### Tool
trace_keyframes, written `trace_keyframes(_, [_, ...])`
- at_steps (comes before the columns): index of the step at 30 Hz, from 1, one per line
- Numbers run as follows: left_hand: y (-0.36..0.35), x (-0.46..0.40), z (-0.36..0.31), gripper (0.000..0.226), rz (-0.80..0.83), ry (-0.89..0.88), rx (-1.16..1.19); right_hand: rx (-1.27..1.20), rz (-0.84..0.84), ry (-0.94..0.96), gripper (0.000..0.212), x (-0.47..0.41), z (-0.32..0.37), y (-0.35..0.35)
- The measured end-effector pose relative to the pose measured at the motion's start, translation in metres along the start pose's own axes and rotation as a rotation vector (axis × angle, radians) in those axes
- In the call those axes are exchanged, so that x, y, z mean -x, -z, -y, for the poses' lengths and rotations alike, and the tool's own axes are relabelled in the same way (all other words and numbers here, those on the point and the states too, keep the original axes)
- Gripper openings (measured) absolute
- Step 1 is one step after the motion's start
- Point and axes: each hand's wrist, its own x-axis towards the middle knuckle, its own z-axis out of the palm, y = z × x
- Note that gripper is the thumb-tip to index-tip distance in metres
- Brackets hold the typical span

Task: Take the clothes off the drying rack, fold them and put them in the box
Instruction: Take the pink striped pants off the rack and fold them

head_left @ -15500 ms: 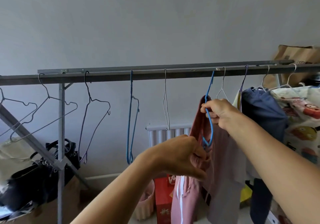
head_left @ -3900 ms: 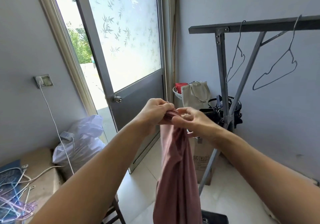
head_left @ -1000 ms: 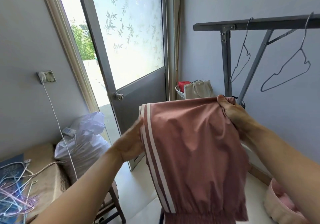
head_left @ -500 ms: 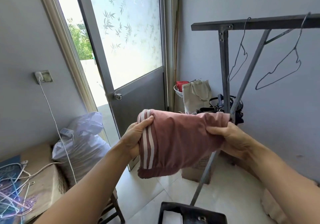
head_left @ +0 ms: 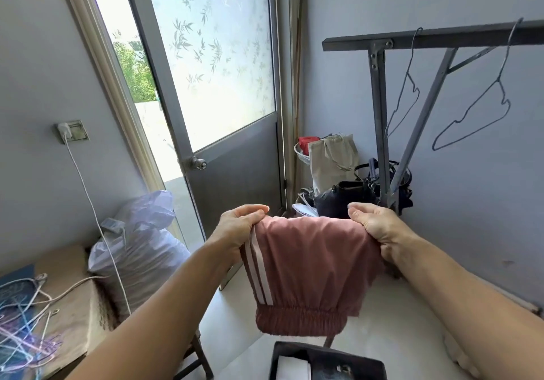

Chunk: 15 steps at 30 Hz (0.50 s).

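Observation:
I hold folded pink trousers (head_left: 309, 267) with two white side stripes in front of me, the elastic hem hanging lowest. My left hand (head_left: 240, 226) grips the top left corner of the fold. My right hand (head_left: 375, 228) grips the top right corner. Directly below, at the bottom edge of the view, sits a dark box (head_left: 326, 363) with something white inside. The grey drying rack (head_left: 379, 108) stands at the right with two bare wire hangers (head_left: 477, 114) on its bar.
A half-glazed door (head_left: 223, 108) stands ajar ahead. Bags (head_left: 335, 161) pile up in the corner by the rack's leg. A full white plastic sack (head_left: 138, 250) sits at the left, beside a cardboard surface (head_left: 67, 297) with loose hangers and a charger cable.
The trousers were folded once more over the last second, from a long hanging panel to a short bundle. My hands moved lower and closer together, and the hem now hangs down.

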Motion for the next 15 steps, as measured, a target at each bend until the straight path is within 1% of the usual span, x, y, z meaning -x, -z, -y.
trace_keyframes(1, [0.002, 0.001, -0.001, 0.013, 0.057, 0.037, 0.046, -0.071, 0.059, -0.041, 0.031, 0.003, 0.004, 0.002])
trace_keyframes(2, [0.004, 0.003, -0.002, 0.012, 0.121, 0.068, 0.094, -0.141, 0.127, -0.083, 0.028, 0.006, 0.008, 0.005])
trace_keyframes(3, [0.008, 0.004, -0.003, 0.021, 0.192, 0.089, 0.147, -0.209, 0.199, -0.108, 0.029, 0.007, 0.012, 0.01])
trace_keyframes(4, [0.012, 0.004, -0.004, 0.041, 0.26, 0.087, 0.162, -0.262, 0.278, -0.102, 0.035, 0.009, 0.016, 0.016])
trace_keyframes(5, [0.015, 0.005, -0.004, 0.062, 0.316, 0.071, 0.149, -0.274, 0.346, -0.064, 0.049, 0.009, 0.019, 0.02])
trace_keyframes(6, [0.017, 0.005, -0.005, 0.076, 0.341, 0.04, 0.075, -0.228, 0.403, -0.024, 0.067, 0.01, 0.02, 0.024])
trace_keyframes(7, [0.016, 0.006, -0.006, 0.083, 0.351, 0.001, -0.021, -0.138, 0.434, 0.016, 0.076, 0.009, 0.02, 0.026])
trace_keyframes(8, [0.015, 0.007, -0.008, 0.086, 0.348, -0.046, -0.149, -0.014, 0.44, 0.053, 0.075, 0.011, 0.021, 0.027])
trace_keyframes(10, [0.011, 0.01, -0.013, 0.087, 0.326, -0.137, -0.387, 0.221, 0.414, 0.132, 0.066, 0.011, 0.024, 0.027])
trace_keyframes(13, [0.011, 0.011, -0.02, 0.073, 0.326, -0.242, -0.673, 0.452, 0.387, 0.231, 0.048, 0.01, 0.029, 0.029])
trace_keyframes(15, [0.012, 0.012, -0.023, 0.068, 0.336, -0.319, -0.874, 0.614, 0.386, 0.302, 0.032, 0.01, 0.033, 0.033])
